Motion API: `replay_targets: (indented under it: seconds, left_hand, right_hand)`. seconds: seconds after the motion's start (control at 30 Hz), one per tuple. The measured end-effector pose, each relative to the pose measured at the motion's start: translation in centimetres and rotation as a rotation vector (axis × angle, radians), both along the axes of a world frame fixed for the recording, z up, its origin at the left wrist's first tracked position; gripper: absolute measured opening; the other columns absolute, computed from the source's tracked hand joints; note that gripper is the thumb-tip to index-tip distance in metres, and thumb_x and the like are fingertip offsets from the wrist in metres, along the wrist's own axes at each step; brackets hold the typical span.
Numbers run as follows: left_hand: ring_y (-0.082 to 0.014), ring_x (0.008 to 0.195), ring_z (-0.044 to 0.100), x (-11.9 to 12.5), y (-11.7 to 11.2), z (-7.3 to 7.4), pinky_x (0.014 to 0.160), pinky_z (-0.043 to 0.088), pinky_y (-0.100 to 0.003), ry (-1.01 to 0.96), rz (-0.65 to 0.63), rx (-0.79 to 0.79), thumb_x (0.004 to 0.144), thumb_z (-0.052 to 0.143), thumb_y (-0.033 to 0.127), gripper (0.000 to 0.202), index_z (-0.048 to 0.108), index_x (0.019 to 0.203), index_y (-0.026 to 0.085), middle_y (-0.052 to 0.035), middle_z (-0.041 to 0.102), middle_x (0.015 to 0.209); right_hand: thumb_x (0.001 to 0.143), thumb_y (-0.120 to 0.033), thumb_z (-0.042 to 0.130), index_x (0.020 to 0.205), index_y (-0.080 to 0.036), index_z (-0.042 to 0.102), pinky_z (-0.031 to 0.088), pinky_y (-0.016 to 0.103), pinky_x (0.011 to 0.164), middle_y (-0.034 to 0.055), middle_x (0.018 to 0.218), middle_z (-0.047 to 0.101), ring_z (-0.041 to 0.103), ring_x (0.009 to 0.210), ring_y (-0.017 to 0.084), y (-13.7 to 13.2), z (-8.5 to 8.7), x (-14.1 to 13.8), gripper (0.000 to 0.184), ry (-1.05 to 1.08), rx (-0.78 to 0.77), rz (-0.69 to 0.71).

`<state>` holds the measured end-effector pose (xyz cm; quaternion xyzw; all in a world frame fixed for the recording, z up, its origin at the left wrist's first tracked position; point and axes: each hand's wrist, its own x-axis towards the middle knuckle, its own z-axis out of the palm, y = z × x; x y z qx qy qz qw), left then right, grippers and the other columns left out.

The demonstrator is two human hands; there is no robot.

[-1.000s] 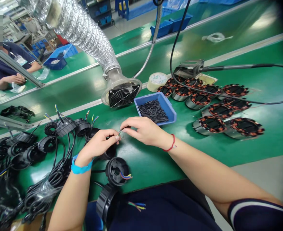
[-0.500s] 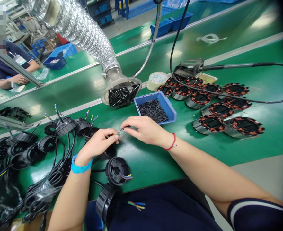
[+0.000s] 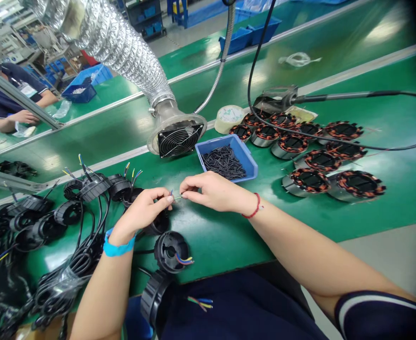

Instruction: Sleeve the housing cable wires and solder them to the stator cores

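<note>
My left hand is closed in a pinch on thin coloured wire ends that rise from a black round housing under it. My right hand is closed in a pinch on the tip of one of those wires, a finger's width to the right of the left hand. Both hands hover over the green bench. A second black housing with coloured wires lies just below my left wrist. A third black housing rests on my lap.
A blue tray of small black sleeves sits behind my right hand. Several copper-wound stators lie to the right. Black housings with cables pile up at left. A fume duct with fan stands behind. Another person works far left.
My hands have drawn slightly apart, so a short length of wire now shows between the two pinches. The view has shifted a little.
</note>
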<state>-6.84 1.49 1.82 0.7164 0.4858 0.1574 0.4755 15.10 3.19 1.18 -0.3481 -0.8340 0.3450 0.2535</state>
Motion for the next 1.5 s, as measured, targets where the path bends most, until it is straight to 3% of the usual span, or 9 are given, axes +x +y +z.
replay_targets:
  seconds: [0.13,0.23,0.37,0.47,0.67,0.83,1.1,1.33,1.5]
  left_hand:
    - [-0.0122,0.069,0.052,-0.1,0.1,0.1,0.067,0.039,-0.024,-0.007,-0.013,-0.010,0.088,0.054,0.037,0.028,0.060,0.073,0.015,0.0003,0.062,0.071]
    - [-0.0123,0.069,0.053,0.0,0.2,0.1,0.068,0.039,-0.024,-0.011,-0.022,-0.006,0.088,0.055,0.037,0.028,0.062,0.073,0.014,0.0000,0.062,0.071]
    - [-0.0117,0.069,0.052,-0.1,0.1,0.1,0.067,0.039,-0.024,-0.012,-0.014,0.002,0.089,0.054,0.036,0.028,0.062,0.073,0.014,0.0005,0.062,0.071]
    - [-0.0113,0.068,0.052,-0.1,0.0,0.1,0.066,0.039,-0.024,-0.010,-0.010,-0.009,0.089,0.055,0.036,0.029,0.062,0.072,0.014,0.0007,0.062,0.070]
    - [-0.0104,0.066,0.052,0.0,-0.1,0.2,0.066,0.039,-0.023,-0.018,-0.018,-0.034,0.089,0.055,0.033,0.028,0.063,0.071,0.014,0.0014,0.063,0.069]
    - [-0.0104,0.067,0.053,0.0,-0.1,0.2,0.066,0.039,-0.022,-0.014,-0.017,-0.032,0.089,0.055,0.033,0.027,0.063,0.071,0.014,0.0015,0.064,0.069]
    - [-0.0116,0.069,0.055,-0.1,0.0,0.2,0.068,0.040,-0.023,0.004,-0.031,-0.015,0.089,0.054,0.035,0.029,0.063,0.071,0.015,0.0004,0.065,0.071]
    - [-0.0137,0.072,0.057,-0.1,0.0,-0.2,0.069,0.042,-0.025,0.014,-0.011,-0.026,0.090,0.052,0.039,0.031,0.065,0.075,0.015,-0.0016,0.066,0.074]
    - [-0.0136,0.070,0.056,0.0,0.0,0.0,0.067,0.042,-0.025,0.037,-0.024,-0.027,0.090,0.052,0.041,0.032,0.064,0.075,0.015,-0.0017,0.066,0.073]
  right_hand:
    - [0.085,-0.015,0.059,0.080,-0.016,0.063,0.044,0.022,0.063,-0.0021,0.068,0.066,0.059,0.063,0.010,-0.4,-0.4,-0.8,0.006,0.239,-0.231,-0.082]
    - [0.084,-0.016,0.059,0.080,-0.016,0.062,0.044,0.022,0.062,-0.0025,0.067,0.065,0.059,0.062,0.010,-0.7,-0.8,-1.5,0.005,0.306,-0.353,-0.089]
    - [0.083,-0.018,0.059,0.079,-0.017,0.064,0.042,0.025,0.064,-0.0020,0.069,0.063,0.056,0.065,0.011,-0.9,-1.1,-2.0,0.007,0.288,-0.321,-0.078]
    - [0.080,-0.020,0.061,0.076,-0.016,0.066,0.043,0.027,0.071,0.0003,0.077,0.062,0.056,0.074,0.012,-0.6,-1.1,-2.0,0.007,0.392,-0.275,-0.136]
    - [0.078,-0.026,0.061,0.077,-0.016,0.067,0.045,0.029,0.072,0.0015,0.079,0.066,0.057,0.075,0.013,-0.4,-1.1,-1.9,0.011,0.513,-0.416,-0.139]
    - [0.077,-0.028,0.062,0.078,-0.016,0.067,0.046,0.029,0.074,0.0014,0.079,0.066,0.058,0.075,0.013,-0.5,-1.1,-2.2,0.013,0.548,-0.443,-0.152]
    - [0.077,-0.028,0.062,0.075,-0.017,0.065,0.043,0.029,0.069,0.0001,0.075,0.064,0.055,0.071,0.013,-0.4,-1.6,-2.3,0.012,0.538,-0.476,-0.145]
    - [0.069,-0.033,0.067,0.073,-0.016,0.061,0.039,0.025,0.060,-0.0037,0.065,0.058,0.049,0.059,0.009,-0.3,-1.9,-2.7,0.018,0.634,-0.748,-0.189]
    - [0.072,-0.028,0.063,0.072,-0.016,0.059,0.036,0.024,0.056,-0.0050,0.063,0.056,0.047,0.057,0.008,-0.5,-1.8,-2.8,0.013,0.612,-0.709,-0.194]
